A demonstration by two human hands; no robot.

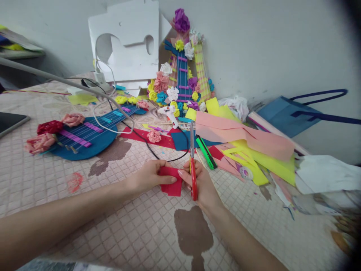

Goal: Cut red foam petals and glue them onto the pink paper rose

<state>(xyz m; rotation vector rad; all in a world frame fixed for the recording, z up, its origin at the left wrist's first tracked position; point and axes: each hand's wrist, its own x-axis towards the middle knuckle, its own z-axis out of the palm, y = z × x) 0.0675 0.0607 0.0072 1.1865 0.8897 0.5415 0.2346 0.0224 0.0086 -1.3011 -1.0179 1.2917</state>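
The quilted-pattern bench (126,233) carries everything, its back edge by the wall. Toward its left side lies a blue guitar-shaped piece (98,146); across the back right sprawls a long pink sheet (225,130) on yellow strips. Between the bench's middle and near edge are the two hands: the left hand (152,177) has its fingers closed on a red piece, thumb flat on top, while the right hand (204,184) has its fingers curled round red-handled scissors (193,169), thumb and forefinger meeting at the piece's right edge; whether they pinch it, I cannot tell. The blades point toward the back edge, so a careless turn of that wrist could nick the pink sheet or knock the green cutter (207,152). Beyond, the glue gun (169,114) could be dragged if a hand caught its looping cord. Smallest, the red piece (175,188) seems layered; a loosened left thumb might let its layers slip.
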